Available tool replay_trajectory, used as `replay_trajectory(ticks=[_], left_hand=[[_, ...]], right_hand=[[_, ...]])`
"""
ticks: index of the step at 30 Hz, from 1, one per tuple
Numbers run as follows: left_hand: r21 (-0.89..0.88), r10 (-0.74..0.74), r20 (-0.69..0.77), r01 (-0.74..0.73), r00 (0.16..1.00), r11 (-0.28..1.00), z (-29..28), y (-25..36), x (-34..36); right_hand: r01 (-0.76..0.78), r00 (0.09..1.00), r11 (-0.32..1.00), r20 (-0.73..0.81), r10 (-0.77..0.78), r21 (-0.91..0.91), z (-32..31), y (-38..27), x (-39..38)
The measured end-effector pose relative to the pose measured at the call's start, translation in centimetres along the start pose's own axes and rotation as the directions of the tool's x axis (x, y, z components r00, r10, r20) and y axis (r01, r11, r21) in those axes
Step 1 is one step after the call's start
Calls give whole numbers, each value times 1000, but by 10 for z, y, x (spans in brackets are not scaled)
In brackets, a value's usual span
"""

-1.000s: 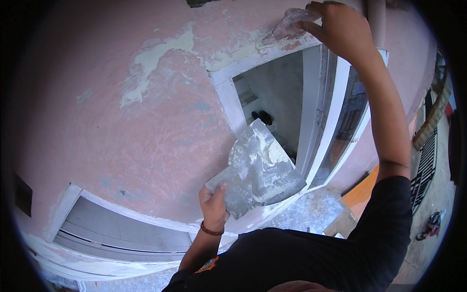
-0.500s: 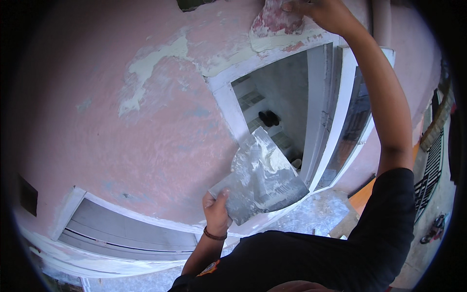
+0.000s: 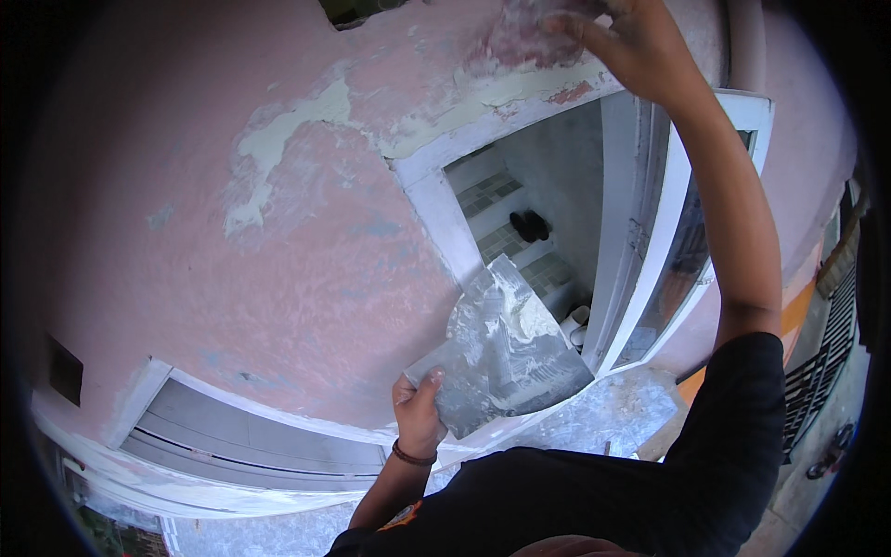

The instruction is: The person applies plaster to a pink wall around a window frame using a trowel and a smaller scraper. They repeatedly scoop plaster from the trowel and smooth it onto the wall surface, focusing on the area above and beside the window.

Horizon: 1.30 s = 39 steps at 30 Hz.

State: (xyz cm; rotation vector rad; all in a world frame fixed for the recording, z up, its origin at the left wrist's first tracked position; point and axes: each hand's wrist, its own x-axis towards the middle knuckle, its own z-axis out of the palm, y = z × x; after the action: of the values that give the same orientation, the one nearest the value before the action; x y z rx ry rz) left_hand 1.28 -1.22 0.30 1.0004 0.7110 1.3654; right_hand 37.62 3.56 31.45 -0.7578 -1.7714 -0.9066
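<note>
The person is fixing the pink wall [image 3: 306,269] above a window [image 3: 557,223]. The step in hand looks like spreading filler on the wall, right over the white window frame [image 3: 445,213].

The left hand [image 3: 419,413] is low, near the person's chest. It is closed around the corner of a flat metal board [image 3: 506,353]. The thumb lies on top of the board. The board is grey, smeared with pale filler, and tilted up toward the window.

The right hand [image 3: 640,46] is stretched up high, with the arm almost straight. It presses a blurry grey thing against the wall, most likely a flat spreading tool [image 3: 529,28]. The fingers curl over it, but the blur hides how they grip, so I cannot tell how tight the hold is. Old pale patches [image 3: 288,148] show where paint came off.

I think the next move needs a slow, even push along the top of the frame, and the board held steady so nothing slides off.

Compared with a moment ago, the right hand is higher and further over the frame, and the pale smear there has moved up with it. The left hand and board sit in almost the same place.
</note>
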Motion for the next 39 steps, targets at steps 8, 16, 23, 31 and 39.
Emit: replay_trajectory(ticks=[8, 16, 23, 31, 39], left_hand=[[-66, -44, -11, 43, 999, 997, 0, 0, -3], [-89, -60, 24, 62, 998, 994, -2, -2, -3], [-41, -48, -35, 47, 998, 998, 3, -4, -7], [-74, -68, 24, 70, 997, 995, 1, -2, -6], [-27, -83, 26, 84, 996, 996, 12, 6, -3]], right_hand=[[-120, 987, 953, 136, 85, 279, -2, 3, -5], [-156, 980, 972, 149, 130, 177, 13, 4, 16], [-76, 989, 963, 141, 41, 258, 7, -10, 0], [-116, 985, 990, -120, 125, 77, 12, -20, -4], [-81, 985, 918, 172, 14, 388, 44, -39, 2]])
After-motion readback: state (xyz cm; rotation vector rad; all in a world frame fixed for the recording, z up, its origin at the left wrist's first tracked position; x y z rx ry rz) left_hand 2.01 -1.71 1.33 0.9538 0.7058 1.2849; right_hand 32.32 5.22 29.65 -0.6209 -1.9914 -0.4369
